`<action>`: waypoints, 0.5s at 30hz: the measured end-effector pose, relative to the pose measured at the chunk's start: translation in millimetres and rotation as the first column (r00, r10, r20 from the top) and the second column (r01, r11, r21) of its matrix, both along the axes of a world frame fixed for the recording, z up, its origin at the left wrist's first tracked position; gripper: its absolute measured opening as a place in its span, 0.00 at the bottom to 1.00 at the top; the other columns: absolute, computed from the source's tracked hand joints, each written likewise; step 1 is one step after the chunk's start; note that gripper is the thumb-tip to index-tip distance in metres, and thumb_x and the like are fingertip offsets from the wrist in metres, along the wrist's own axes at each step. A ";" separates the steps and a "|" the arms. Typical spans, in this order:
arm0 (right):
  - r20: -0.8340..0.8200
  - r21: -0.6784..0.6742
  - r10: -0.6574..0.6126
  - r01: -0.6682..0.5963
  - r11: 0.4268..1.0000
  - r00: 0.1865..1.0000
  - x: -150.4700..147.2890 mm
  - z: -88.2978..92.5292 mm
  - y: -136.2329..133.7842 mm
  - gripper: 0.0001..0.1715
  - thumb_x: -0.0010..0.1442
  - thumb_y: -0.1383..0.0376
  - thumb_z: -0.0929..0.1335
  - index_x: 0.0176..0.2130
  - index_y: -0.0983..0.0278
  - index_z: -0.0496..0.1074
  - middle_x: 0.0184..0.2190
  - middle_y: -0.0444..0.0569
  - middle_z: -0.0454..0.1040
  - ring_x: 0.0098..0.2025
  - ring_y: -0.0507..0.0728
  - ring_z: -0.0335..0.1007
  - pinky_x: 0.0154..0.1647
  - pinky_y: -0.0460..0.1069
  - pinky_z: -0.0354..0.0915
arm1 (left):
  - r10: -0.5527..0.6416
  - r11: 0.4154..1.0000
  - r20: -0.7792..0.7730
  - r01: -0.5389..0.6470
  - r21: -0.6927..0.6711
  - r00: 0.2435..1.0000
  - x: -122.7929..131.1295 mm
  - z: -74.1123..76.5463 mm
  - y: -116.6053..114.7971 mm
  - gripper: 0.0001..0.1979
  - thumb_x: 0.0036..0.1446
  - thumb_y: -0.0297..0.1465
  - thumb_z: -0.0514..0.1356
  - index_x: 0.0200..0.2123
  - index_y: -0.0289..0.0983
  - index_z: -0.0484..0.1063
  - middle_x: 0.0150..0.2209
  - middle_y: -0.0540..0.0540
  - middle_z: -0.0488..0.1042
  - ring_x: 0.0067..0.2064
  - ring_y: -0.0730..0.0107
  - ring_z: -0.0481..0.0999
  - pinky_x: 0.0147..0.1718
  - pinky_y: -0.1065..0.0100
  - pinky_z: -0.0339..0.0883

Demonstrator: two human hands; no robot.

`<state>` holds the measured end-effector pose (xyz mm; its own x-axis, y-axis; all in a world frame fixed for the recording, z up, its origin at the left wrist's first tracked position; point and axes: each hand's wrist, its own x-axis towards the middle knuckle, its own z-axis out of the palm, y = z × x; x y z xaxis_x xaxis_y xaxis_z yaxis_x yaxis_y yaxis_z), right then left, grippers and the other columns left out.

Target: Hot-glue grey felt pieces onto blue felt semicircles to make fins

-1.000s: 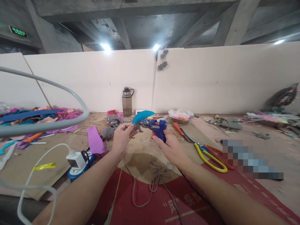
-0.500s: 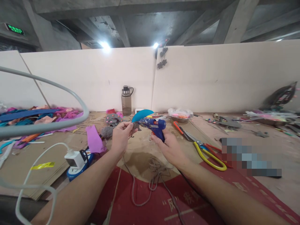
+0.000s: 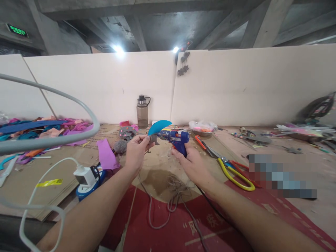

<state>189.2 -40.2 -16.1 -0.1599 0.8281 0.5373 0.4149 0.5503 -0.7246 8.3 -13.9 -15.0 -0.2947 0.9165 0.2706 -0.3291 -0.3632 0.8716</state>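
Both hands have barely shifted: right hand [image 3: 193,162] grips the blue glue gun [image 3: 176,139]; at its nine o'clock, left hand [image 3: 135,151] fingers pinch the teal felt piece [image 3: 158,126].

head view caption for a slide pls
Right hand points a blue glue gun at the teal-and-grey craft piece pinched in the left hand.

At the middle of the brown cardboard-covered table [image 3: 65,168], the left hand [image 3: 135,152] holds a teal curved felt piece [image 3: 159,126]. Just to its right, the right hand [image 3: 193,162] holds a blue plastic glue gun [image 3: 177,138]. A grey plastic water bottle [image 3: 142,112] stands behind them. Yellow-handled steel scissors [image 3: 231,171] lie to the right and a white plastic plug adapter [image 3: 85,175] to the left.
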 end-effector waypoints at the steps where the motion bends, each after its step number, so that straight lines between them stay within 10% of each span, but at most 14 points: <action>1: 0.002 -0.007 -0.003 0.003 1.000 1.000 0.3 0.1 0.2 0.16 0.59 0.56 0.62 0.46 0.60 0.67 0.32 0.48 0.72 0.34 0.59 0.67 0.34 0.51 0.61 | 0.000 1.000 0.001 0.000 0.003 1.000 -0.2 0.2 0.0 0.11 0.40 0.33 0.68 0.26 0.33 0.72 0.26 0.50 0.74 0.29 0.74 0.74 0.38 0.65 0.71; 15: -0.093 -0.053 0.060 -0.065 0.996 0.994 2.5 -3.3 4.8 0.14 0.59 0.57 0.62 0.43 0.62 0.66 0.30 0.46 0.71 0.30 0.56 0.66 0.28 0.49 0.59 | -0.005 0.999 0.013 0.004 0.049 1.000 -1.7 -2.1 2.3 0.10 0.42 0.33 0.67 0.26 0.34 0.72 0.27 0.49 0.74 0.30 0.73 0.75 0.40 0.62 0.72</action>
<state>191.7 -35.4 -19.4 -0.1650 0.8473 0.5047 0.3119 0.5303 -0.7883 6.5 -11.6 -17.1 -0.2943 0.9036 0.3113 -0.3425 -0.4038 0.8483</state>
